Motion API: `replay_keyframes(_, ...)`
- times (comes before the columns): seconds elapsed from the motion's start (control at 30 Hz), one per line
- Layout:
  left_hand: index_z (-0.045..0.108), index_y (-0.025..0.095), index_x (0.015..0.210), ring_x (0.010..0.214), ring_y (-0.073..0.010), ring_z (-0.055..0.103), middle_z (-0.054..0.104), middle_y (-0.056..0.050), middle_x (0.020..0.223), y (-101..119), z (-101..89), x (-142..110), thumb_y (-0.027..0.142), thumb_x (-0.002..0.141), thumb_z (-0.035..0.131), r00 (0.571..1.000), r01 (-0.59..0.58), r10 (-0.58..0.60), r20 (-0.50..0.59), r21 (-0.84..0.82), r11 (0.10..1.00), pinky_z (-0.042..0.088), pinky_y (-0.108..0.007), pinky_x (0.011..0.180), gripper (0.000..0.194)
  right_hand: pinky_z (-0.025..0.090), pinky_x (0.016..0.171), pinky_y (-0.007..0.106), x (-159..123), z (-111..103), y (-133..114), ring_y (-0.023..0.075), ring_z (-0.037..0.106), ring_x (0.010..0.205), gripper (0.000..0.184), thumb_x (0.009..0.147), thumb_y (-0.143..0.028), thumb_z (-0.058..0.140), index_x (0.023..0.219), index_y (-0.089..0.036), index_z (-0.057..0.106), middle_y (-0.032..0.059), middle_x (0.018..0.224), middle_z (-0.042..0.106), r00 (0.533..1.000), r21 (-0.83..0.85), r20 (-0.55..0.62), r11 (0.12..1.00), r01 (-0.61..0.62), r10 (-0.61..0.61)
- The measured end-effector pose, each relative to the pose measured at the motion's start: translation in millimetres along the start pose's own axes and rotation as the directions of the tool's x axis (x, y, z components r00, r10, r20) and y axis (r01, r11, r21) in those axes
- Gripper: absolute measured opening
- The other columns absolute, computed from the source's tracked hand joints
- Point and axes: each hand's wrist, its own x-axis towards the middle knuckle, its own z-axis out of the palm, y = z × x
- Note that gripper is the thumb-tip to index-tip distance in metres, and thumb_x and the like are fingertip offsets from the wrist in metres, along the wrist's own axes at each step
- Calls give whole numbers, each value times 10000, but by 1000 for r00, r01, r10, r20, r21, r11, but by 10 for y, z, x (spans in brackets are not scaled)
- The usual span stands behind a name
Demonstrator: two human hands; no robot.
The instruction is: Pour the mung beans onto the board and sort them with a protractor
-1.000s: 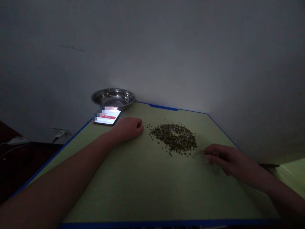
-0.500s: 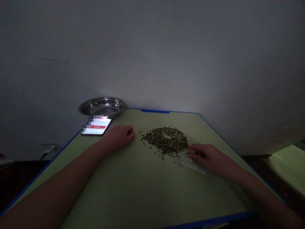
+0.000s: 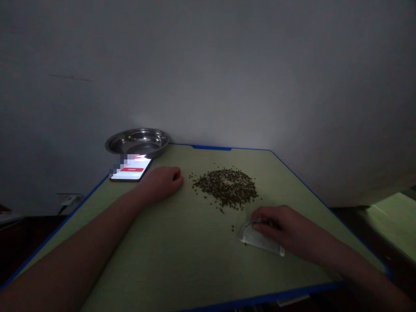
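My left hand (image 3: 162, 182) rests on the table in a loose fist, just right of the phone and left of a pile of small dark green beans (image 3: 238, 190). Nothing shows inside its curled fingers. Closer to me, at the pile's right front, my right hand (image 3: 276, 223) pinches a clear, half-round plastic protractor (image 3: 260, 240) by its curved upper part. The protractor's straight edge faces me and appears to lie on or close to the table. A few loose beans (image 3: 232, 228) lie by its left corner. My fingers hide part of it.
A lit phone (image 3: 130, 174) lies at the table's left edge, against a shiny steel basin (image 3: 139, 143) in the back left corner. The pale green table (image 3: 182, 260) has blue edging and meets a grey wall (image 3: 221, 78). A power socket (image 3: 69, 200) is low at left.
My right hand moved the protractor left to the pile's edge, then drew it back toward me, bringing a few beans along. My left hand stayed put; the camera view shifted.
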Motion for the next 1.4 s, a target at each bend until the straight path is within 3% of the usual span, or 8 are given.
replay_keyframes(0.53, 593, 208, 757, 668, -195, 583, 663, -70, 765, 22, -17, 9, 428, 854, 372, 1000, 21, -21, 20, 27, 999, 360, -304, 581, 326, 423, 731, 301, -386, 205, -309, 190, 628, 849, 155, 927, -286, 527, 924, -257, 680, 6, 893, 702, 992, 53, 111, 997, -63, 56)
replay_keyframes(0.77, 580, 202, 745, 660, -190, 573, 652, -67, 755, 20, -8, 13, 424, 852, 377, 999, 18, -18, 26, 27, 999, 349, -302, 574, 320, 409, 624, 286, -133, 7, -37, 168, 588, 691, 198, 935, -292, 489, 887, -205, 660, 20, 780, 673, 995, 30, -50, 996, -89, 90)
replay_keyframes(0.9, 576, 203, 736, 652, -193, 566, 646, -65, 742, 11, 2, 16, 420, 852, 379, 1000, 12, -12, 16, 22, 1000, 341, -308, 572, 315, 386, 574, 272, 53, 5, 55, 157, 553, 636, 193, 919, -267, 496, 902, -187, 670, 26, 726, 647, 990, 5, -99, 995, -104, 104)
replay_keyframes(1.17, 567, 203, 729, 640, -183, 553, 637, -59, 733, 18, -9, 7, 416, 850, 383, 1000, 14, -15, 19, 11, 1000, 330, -303, 571, 306, 374, 574, 258, 163, 87, -117, 140, 544, 635, 167, 910, -251, 524, 883, -197, 680, 7, 728, 643, 998, 21, -63, 1000, 0, 1)
replay_keyframes(1.4, 583, 201, 749, 655, -190, 560, 648, -63, 754, 33, 0, 8, 416, 848, 378, 999, 23, -24, 23, 29, 999, 340, -307, 577, 313, 404, 650, 251, -67, 217, -315, 147, 611, 754, 140, 913, -283, 555, 862, -253, 681, -26, 804, 690, 997, 57, 74, 998, 16, -20)
